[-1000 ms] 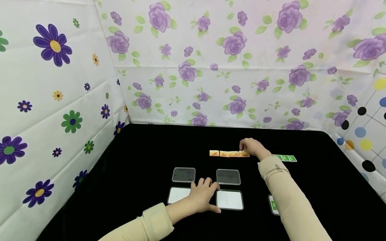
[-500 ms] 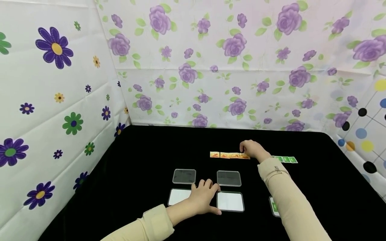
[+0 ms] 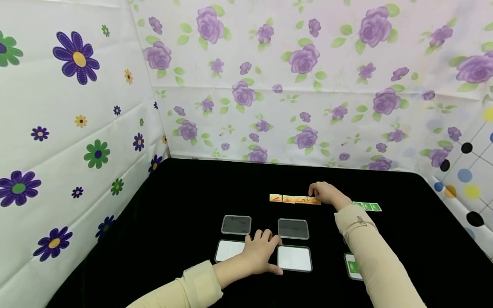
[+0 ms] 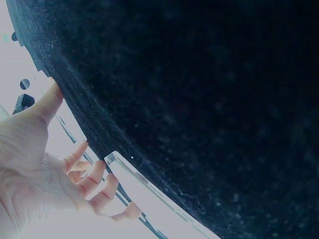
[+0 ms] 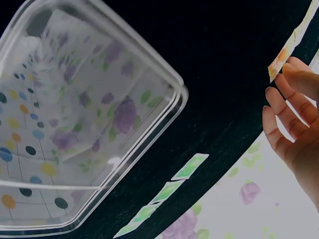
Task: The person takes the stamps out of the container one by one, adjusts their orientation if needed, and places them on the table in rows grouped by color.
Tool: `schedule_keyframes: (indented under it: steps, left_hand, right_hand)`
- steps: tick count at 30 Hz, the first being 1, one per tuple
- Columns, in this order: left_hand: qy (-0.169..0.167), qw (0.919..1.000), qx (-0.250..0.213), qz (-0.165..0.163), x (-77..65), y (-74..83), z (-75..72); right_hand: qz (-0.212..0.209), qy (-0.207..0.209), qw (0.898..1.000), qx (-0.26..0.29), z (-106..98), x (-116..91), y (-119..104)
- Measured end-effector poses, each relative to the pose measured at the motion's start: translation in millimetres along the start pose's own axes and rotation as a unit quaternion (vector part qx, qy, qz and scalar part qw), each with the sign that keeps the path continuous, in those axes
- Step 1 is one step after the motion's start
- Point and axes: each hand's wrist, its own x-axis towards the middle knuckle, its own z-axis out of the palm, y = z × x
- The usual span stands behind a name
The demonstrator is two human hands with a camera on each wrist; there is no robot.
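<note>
My right hand (image 3: 325,192) is over the right end of a row of small orange picture cards (image 3: 289,199). In the right wrist view its thumb and forefinger pinch the end orange card (image 5: 279,64), while the other fingers stand loosely apart. My left hand (image 3: 259,252) rests with spread fingers between two flat clear cases with white inserts, the right white case (image 3: 294,258) and the left white case (image 3: 228,250), which it partly covers. Its fingertips reach the edge of a case (image 4: 149,194) in the left wrist view.
Behind the white cases lie two see-through cases, left (image 3: 236,224) and right (image 3: 293,229). Green cards (image 3: 367,206) form a row beyond my right wrist. A case with a green card (image 3: 352,266) lies partly under the right sleeve. Flowered cloth (image 3: 265,85) walls the black table.
The head view has turned slightly left. My right hand stays at the end orange card with only a slight shift, and my left hand has not moved.
</note>
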Motion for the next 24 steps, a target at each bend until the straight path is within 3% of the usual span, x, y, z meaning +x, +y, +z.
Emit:
schedule_keyframes:
  steps: [17,24]
  left_hand:
    - [-0.001,0.9999,0.015,0.000,2.5,1.7,-3.1]
    - [-0.014,0.9998,0.017,-0.002,2.0,1.6,-0.9]
  right_hand:
    - [-0.056,0.013,0.997,-0.061,-10,-23,6]
    - [-0.067,0.000,0.997,-0.043,-8,-35,5]
